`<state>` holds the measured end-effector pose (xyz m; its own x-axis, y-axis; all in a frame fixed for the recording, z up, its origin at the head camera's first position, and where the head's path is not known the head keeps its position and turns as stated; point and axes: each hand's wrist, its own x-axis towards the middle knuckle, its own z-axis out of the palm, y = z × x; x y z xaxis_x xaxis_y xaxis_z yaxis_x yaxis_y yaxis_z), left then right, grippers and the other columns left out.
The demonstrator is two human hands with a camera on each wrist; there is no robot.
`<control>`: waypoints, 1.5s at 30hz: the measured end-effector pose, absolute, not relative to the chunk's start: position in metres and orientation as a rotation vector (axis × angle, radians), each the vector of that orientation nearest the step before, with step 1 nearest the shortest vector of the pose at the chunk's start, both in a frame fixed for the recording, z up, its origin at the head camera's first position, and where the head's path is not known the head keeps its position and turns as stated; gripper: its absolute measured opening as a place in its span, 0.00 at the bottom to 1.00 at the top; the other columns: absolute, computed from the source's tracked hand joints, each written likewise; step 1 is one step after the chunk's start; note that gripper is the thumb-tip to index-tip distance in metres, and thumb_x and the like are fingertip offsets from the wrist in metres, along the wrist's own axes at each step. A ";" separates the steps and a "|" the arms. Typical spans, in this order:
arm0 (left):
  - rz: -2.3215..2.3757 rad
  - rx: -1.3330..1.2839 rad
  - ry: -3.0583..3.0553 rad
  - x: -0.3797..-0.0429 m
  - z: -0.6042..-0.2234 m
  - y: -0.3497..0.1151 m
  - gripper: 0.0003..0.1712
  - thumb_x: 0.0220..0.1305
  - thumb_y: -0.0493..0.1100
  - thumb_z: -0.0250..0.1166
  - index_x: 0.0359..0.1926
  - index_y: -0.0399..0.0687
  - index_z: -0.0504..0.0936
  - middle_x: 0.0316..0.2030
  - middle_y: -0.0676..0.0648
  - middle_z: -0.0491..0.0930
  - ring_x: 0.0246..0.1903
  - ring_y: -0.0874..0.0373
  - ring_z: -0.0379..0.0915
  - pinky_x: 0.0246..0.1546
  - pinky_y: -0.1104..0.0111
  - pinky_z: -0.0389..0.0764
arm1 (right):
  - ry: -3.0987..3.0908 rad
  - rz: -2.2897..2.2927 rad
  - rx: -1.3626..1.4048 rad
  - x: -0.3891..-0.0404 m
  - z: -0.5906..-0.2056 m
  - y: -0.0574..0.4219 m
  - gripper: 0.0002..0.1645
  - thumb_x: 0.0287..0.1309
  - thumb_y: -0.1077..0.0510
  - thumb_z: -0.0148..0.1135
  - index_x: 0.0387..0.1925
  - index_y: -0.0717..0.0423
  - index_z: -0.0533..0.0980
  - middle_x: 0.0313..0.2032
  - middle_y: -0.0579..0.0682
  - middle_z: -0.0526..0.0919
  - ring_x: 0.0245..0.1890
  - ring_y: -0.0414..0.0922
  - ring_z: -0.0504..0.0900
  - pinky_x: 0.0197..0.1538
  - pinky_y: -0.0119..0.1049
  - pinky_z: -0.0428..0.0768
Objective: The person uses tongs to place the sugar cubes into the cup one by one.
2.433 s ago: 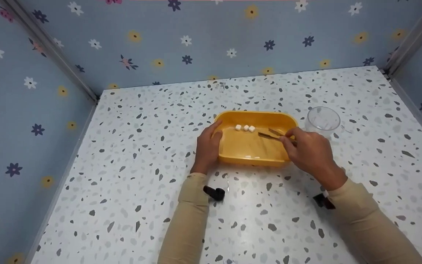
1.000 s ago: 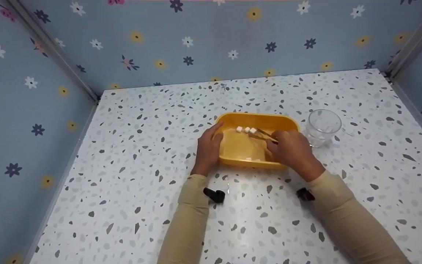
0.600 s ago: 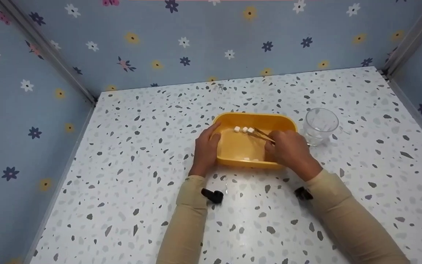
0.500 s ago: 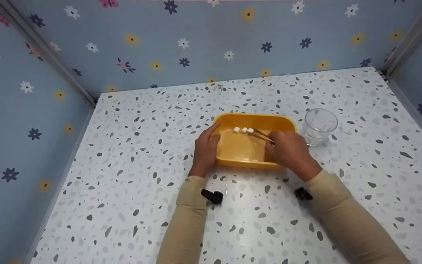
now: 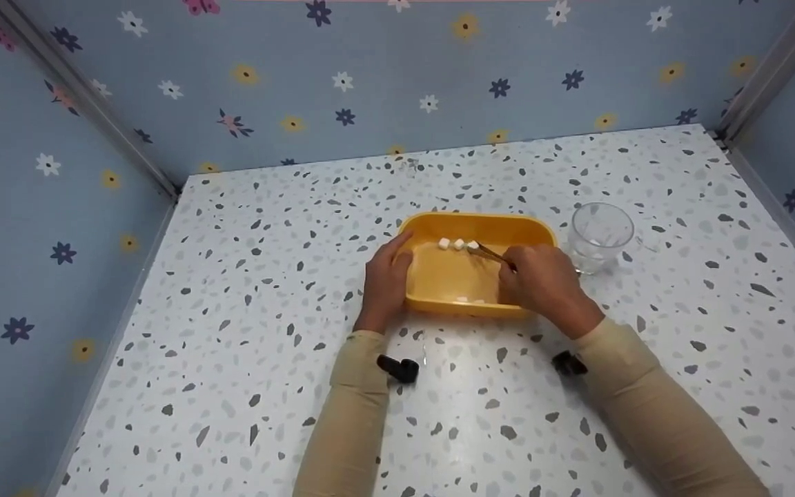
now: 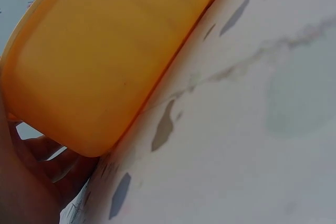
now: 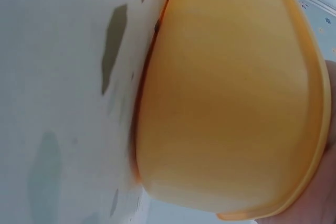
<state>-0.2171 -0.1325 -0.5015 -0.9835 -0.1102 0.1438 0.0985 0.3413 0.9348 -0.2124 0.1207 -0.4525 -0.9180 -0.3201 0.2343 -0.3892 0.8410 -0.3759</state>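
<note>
Holding tongs point(image 5: 492, 255) at white cube point(image 5: 473, 245), left hand point(image 5: 385, 281) gripping yellow tray point(image 5: 463, 306)

Cubes point(image 5: 458, 244) in tray point(image 5: 439, 277), mug point(image 5: 601, 238) to its right

The outer side of a yellow tray point(image 7: 226, 93) fills the middle of the view, smooth and slightly translucent, with a darker orange line where its base meets the pale table point(image 7: 68, 51). A long, dark, pointed fleck point(image 7: 113, 48) and a blurred pale-green patch point(image 7: 44, 177) mark that surface. Along the right edge, part of the right hand point(image 7: 312, 195) shows beyond the rim point(image 7: 317, 103), its fingertips hidden. Flowered blue wall point(image 7: 320, 24) appears at upper right.
</note>
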 end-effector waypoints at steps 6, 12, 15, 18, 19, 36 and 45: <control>-1.713 0.044 -2.441 -0.217 -0.501 -0.132 0.25 0.73 0.43 0.51 0.68 0.51 0.75 0.66 0.50 0.73 0.66 0.56 0.66 0.69 0.62 0.63 | -2.838 0.614 0.564 -0.211 -0.454 0.121 0.10 0.57 0.62 0.58 0.24 0.61 0.81 0.18 0.51 0.76 0.19 0.51 0.73 0.24 0.44 0.73; -1.718 0.057 -2.455 -0.217 -0.500 -0.132 0.26 0.74 0.44 0.50 0.69 0.51 0.74 0.66 0.50 0.73 0.67 0.56 0.65 0.69 0.61 0.62 | -2.834 0.609 0.564 -0.211 -0.453 0.121 0.10 0.57 0.62 0.57 0.23 0.61 0.79 0.16 0.51 0.74 0.18 0.50 0.71 0.23 0.43 0.70; -1.714 0.053 -2.455 -0.217 -0.499 -0.132 0.26 0.74 0.44 0.50 0.69 0.52 0.74 0.66 0.50 0.73 0.67 0.56 0.65 0.69 0.61 0.62 | -2.832 0.625 0.555 -0.211 -0.453 0.121 0.10 0.57 0.63 0.57 0.22 0.60 0.79 0.16 0.50 0.73 0.17 0.50 0.70 0.23 0.42 0.69; -1.707 0.045 -2.455 -0.217 -0.499 -0.132 0.26 0.74 0.45 0.50 0.69 0.51 0.74 0.66 0.50 0.73 0.66 0.56 0.66 0.69 0.62 0.62 | -2.818 0.633 0.551 -0.211 -0.453 0.121 0.10 0.56 0.63 0.57 0.21 0.59 0.79 0.15 0.50 0.73 0.17 0.50 0.70 0.22 0.41 0.68; -1.706 0.042 -2.455 -0.217 -0.498 -0.132 0.26 0.74 0.45 0.50 0.69 0.52 0.74 0.66 0.50 0.73 0.66 0.56 0.66 0.69 0.62 0.62 | -2.812 0.634 0.549 -0.211 -0.453 0.121 0.10 0.56 0.63 0.57 0.21 0.59 0.78 0.15 0.50 0.73 0.17 0.50 0.70 0.22 0.41 0.68; -1.704 0.023 -2.440 -0.216 -0.498 -0.132 0.26 0.73 0.44 0.50 0.68 0.51 0.75 0.65 0.50 0.74 0.66 0.57 0.67 0.68 0.64 0.63 | -2.706 0.629 0.577 -0.209 -0.452 0.127 0.10 0.56 0.62 0.58 0.21 0.59 0.78 0.15 0.49 0.74 0.15 0.50 0.72 0.20 0.43 0.70; -1.701 0.030 -2.441 -0.216 -0.499 -0.133 0.25 0.73 0.45 0.51 0.68 0.52 0.75 0.65 0.50 0.74 0.65 0.57 0.67 0.68 0.64 0.64 | -2.623 0.654 0.613 -0.207 -0.448 0.128 0.12 0.56 0.62 0.58 0.18 0.59 0.77 0.13 0.48 0.70 0.13 0.48 0.68 0.17 0.39 0.66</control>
<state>-0.2158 -0.1329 -0.4993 -0.9860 -0.1110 0.1241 0.0780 0.3504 0.9333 -0.2066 0.1281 -0.4484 -0.8377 -0.3193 0.4430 -0.4899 0.7977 -0.3516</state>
